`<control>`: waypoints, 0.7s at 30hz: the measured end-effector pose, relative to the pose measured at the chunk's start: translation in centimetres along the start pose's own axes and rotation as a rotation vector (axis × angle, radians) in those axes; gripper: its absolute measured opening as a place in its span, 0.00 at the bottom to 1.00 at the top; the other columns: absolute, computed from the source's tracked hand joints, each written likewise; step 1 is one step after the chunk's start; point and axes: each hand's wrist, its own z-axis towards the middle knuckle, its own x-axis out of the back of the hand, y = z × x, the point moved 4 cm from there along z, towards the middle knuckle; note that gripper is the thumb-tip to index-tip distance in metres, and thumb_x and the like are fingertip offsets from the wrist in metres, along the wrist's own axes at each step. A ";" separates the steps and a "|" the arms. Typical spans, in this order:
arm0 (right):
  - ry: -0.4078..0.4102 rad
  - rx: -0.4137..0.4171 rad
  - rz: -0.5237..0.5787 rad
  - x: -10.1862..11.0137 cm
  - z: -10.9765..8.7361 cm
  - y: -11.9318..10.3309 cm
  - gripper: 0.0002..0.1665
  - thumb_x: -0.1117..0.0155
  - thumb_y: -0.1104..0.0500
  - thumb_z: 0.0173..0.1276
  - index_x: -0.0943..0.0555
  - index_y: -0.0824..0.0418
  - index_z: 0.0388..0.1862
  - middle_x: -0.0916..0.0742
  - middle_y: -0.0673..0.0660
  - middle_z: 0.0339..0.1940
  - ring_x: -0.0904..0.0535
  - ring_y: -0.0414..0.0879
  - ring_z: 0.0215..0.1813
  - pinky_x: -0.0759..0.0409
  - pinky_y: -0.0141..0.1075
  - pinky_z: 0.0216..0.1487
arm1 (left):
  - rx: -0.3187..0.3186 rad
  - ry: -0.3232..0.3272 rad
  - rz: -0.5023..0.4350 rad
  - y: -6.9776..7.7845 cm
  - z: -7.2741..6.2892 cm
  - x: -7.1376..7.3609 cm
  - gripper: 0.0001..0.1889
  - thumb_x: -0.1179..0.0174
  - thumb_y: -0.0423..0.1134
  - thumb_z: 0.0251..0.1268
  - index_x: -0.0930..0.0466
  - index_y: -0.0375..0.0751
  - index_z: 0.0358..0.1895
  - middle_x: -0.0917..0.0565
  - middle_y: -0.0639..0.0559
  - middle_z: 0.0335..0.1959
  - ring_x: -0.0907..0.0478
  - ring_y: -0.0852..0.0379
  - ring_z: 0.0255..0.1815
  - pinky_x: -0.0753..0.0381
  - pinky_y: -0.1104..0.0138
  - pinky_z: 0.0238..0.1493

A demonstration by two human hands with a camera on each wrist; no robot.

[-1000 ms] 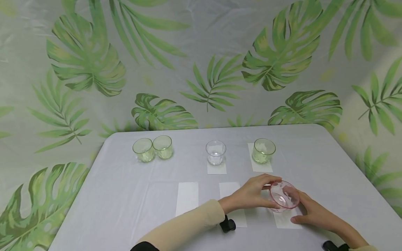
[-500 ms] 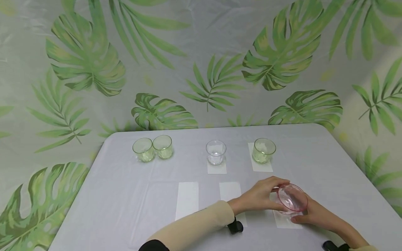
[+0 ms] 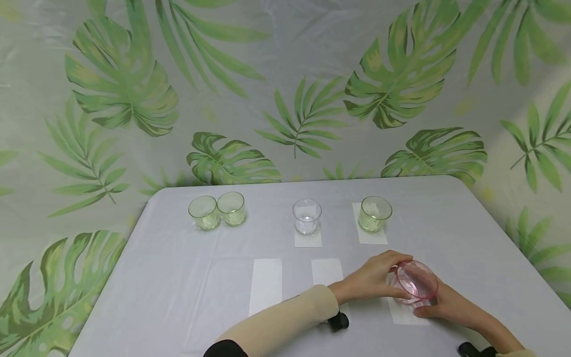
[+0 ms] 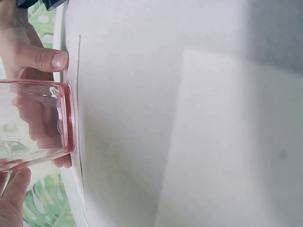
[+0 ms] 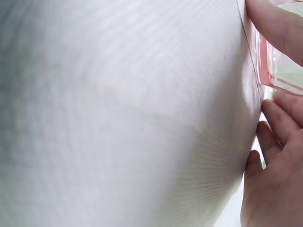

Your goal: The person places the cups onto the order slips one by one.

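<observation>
Glass with a pink rim sits between the two hands, at the tips of the left hand; that hand pinches its side, thumb nearer the person, fingers beyond; the right hand lies wide and loosely cupped against the far side, though whether it presses the glass I cannot tell. Slipping seems the chief risk, since smooth walls are held by fingertips alone; a hard push from the left hand could tip the glass toward the right palm, and a drag of the base could shift the paper strip beneath; a leftward swing of the left sleeve might disturb the paper strips near the forearm; the green glass, ahead of the left hand, looks well apart. Mouth faces up; the mouth-to-base axis runs near vertical, perhaps leaning slightly rightward; being squat and round, it shows no marked long axis.
</observation>
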 end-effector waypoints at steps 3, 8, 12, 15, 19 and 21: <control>-0.017 -0.005 0.031 0.1 0.0 0.1 0.53 0.25 0.63 0.51 0.42 0.58 0.74 0.45 0.23 0.66 0.47 0.17 0.60 0.41 0.13 0.52 | 0.004 -0.010 0.017 -0.1 0.0 0.0 0.39 0.28 0.42 0.53 0.36 0.36 0.68 0.27 0.49 0.61 0.32 0.68 0.57 0.37 0.87 0.55; -0.034 -0.070 0.043 0.3 -0.2 0.3 0.51 0.26 0.63 0.54 0.43 0.61 0.73 0.42 0.37 0.71 0.45 0.16 0.59 0.38 0.14 0.52 | 0.005 -0.036 0.044 -0.4 0.1 -0.2 0.39 0.29 0.44 0.56 0.37 0.37 0.69 0.29 0.50 0.62 0.33 0.68 0.57 0.40 0.87 0.57; -0.036 -0.117 0.033 0.5 -0.3 0.5 0.50 0.27 0.62 0.54 0.43 0.67 0.72 0.37 0.70 0.68 0.44 0.17 0.57 0.35 0.16 0.50 | 0.006 -0.046 0.043 -0.4 0.0 -0.3 0.40 0.30 0.44 0.57 0.39 0.37 0.69 0.30 0.50 0.63 0.34 0.69 0.58 0.41 0.87 0.57; -0.023 -0.131 0.014 0.6 -0.2 0.5 0.50 0.26 0.61 0.54 0.42 0.71 0.70 0.34 0.77 0.64 0.41 0.18 0.57 0.33 0.17 0.50 | 0.009 -0.056 0.043 -0.4 -0.1 -0.2 0.40 0.31 0.44 0.57 0.41 0.36 0.70 0.31 0.49 0.64 0.35 0.69 0.60 0.42 0.86 0.59; 0.012 -0.139 -0.030 0.6 -0.1 0.3 0.51 0.24 0.59 0.51 0.41 0.71 0.69 0.30 0.67 0.65 0.41 0.18 0.58 0.36 0.16 0.51 | 0.029 -0.067 0.051 -0.5 -0.4 0.2 0.42 0.31 0.46 0.58 0.42 0.38 0.72 0.32 0.50 0.66 0.36 0.68 0.63 0.43 0.85 0.61; 0.029 -0.136 -0.038 0.6 -0.1 0.1 0.52 0.24 0.59 0.50 0.41 0.68 0.70 0.31 0.52 0.68 0.43 0.17 0.59 0.41 0.13 0.52 | 0.048 -0.061 0.050 -0.6 -0.7 0.6 0.42 0.31 0.47 0.57 0.42 0.39 0.72 0.33 0.51 0.66 0.36 0.69 0.63 0.42 0.85 0.60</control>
